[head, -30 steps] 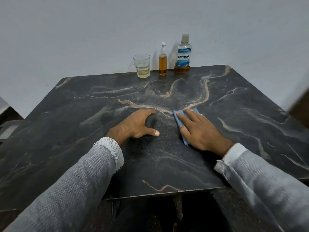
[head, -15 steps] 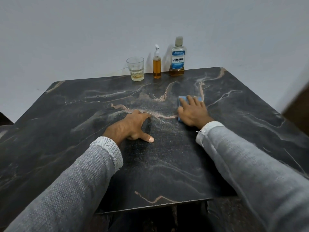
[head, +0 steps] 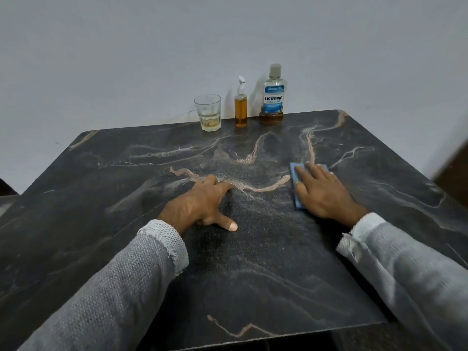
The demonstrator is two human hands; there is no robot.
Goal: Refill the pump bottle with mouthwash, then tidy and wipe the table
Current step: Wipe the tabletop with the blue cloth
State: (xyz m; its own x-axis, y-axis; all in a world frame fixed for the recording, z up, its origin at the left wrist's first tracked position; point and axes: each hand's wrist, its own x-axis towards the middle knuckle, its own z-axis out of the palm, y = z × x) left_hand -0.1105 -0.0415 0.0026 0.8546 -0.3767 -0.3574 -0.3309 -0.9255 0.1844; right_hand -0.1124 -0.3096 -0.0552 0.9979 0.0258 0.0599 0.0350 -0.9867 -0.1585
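There is one camera only, worn on the person's head, looking forward and down across the dark worktop (head: 253,274). The near edge sits low in the picture, the far edge meets the wall (head: 152,46), and both sleeves reach in from below.

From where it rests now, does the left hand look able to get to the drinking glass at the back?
Probably yes. The left hand lies flat on the table, holding nothing, and only bare tabletop lies between it and the glass. It would need a forward stretch.
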